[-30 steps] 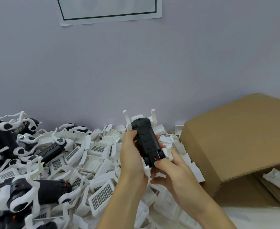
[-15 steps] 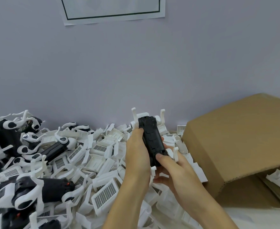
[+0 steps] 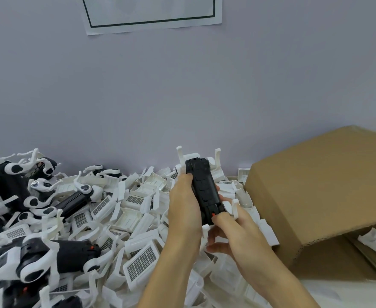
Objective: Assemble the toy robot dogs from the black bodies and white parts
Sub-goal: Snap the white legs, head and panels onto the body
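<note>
Above a heap of loose white parts I hold one black dog body with white legs sticking out at its far end. My left hand grips the body along its left side. My right hand holds the near end, with the thumb by a small red switch and fingers curled under a white leg piece. Several assembled black-and-white dogs lie at the left.
A brown cardboard box lies on its side at the right, its opening showing more white parts. A grey wall with a paper sheet stands right behind the heap.
The body in my hands has shifted slightly right and farther away. My right thumb slid off the body's lower top face, so its near end with the red switch shows again.
</note>
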`<state>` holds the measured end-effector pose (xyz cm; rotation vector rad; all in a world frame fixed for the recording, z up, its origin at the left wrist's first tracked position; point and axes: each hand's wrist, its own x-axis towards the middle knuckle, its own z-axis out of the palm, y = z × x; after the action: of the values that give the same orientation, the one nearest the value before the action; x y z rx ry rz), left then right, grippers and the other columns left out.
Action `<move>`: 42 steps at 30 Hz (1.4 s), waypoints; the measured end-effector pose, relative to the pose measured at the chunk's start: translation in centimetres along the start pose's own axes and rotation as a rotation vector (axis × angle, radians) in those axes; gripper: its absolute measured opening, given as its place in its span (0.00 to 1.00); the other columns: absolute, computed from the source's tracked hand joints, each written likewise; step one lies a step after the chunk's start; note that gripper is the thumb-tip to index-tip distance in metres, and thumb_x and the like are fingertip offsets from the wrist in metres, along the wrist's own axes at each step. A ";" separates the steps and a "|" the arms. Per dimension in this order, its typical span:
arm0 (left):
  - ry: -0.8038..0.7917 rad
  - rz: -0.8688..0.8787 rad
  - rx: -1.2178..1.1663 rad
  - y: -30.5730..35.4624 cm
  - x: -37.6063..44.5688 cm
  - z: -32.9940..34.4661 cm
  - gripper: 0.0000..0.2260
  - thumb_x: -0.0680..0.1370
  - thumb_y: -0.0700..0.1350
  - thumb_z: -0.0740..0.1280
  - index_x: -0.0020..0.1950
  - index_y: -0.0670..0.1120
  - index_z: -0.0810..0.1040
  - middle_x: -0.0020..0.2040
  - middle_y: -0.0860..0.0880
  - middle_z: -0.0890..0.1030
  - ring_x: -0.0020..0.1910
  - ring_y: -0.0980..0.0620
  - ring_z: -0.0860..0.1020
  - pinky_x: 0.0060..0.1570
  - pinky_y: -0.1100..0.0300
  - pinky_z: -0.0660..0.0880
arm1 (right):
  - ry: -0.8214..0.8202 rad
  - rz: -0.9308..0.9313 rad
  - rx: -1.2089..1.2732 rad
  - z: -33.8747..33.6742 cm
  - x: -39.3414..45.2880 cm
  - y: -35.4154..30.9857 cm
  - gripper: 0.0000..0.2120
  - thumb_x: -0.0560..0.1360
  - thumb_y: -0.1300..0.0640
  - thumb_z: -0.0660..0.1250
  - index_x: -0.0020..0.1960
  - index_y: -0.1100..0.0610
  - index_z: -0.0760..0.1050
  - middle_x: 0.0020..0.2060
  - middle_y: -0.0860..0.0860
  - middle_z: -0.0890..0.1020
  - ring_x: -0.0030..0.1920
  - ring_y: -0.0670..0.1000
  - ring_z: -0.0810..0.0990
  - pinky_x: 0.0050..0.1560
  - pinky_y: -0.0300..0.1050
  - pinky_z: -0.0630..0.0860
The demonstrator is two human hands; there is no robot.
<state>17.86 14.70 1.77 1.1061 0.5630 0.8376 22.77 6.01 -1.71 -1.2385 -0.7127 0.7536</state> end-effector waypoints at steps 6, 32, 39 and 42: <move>0.002 0.003 -0.004 0.0 -0.1 -0.1 0.18 0.82 0.51 0.57 0.52 0.42 0.82 0.36 0.46 0.85 0.31 0.51 0.83 0.29 0.59 0.79 | 0.010 -0.011 -0.005 0.2 -0.1 -0.2 0.10 0.68 0.46 0.64 0.46 0.39 0.81 0.33 0.46 0.79 0.33 0.45 0.77 0.44 0.48 0.80; -0.087 -0.112 -0.452 0.7 -0.3 -0.3 0.15 0.84 0.48 0.62 0.48 0.45 0.87 0.43 0.44 0.83 0.38 0.48 0.81 0.37 0.55 0.80 | 0.027 0.037 0.072 -1.3 0.0 -1.3 0.14 0.70 0.50 0.63 0.50 0.57 0.79 0.37 0.52 0.81 0.35 0.49 0.77 0.36 0.44 0.74; -0.041 -0.039 -0.459 1.6 0.1 -1.1 0.07 0.69 0.51 0.73 0.37 0.49 0.88 0.45 0.45 0.85 0.44 0.48 0.86 0.39 0.56 0.83 | 0.286 -0.024 -0.633 -3.7 0.3 -0.7 0.06 0.77 0.54 0.69 0.52 0.45 0.79 0.42 0.45 0.81 0.35 0.38 0.79 0.34 0.32 0.73; 0.005 -0.057 -0.310 1.5 0.2 -1.1 0.10 0.67 0.51 0.77 0.40 0.46 0.84 0.39 0.47 0.85 0.36 0.50 0.85 0.31 0.58 0.80 | 0.073 0.048 -0.945 -3.5 -0.2 0.0 0.21 0.66 0.36 0.75 0.54 0.40 0.74 0.49 0.38 0.74 0.45 0.37 0.75 0.42 0.33 0.70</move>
<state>16.66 15.77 2.74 0.8014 0.4489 0.8462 25.48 3.96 -2.35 -2.1239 -1.0281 0.3890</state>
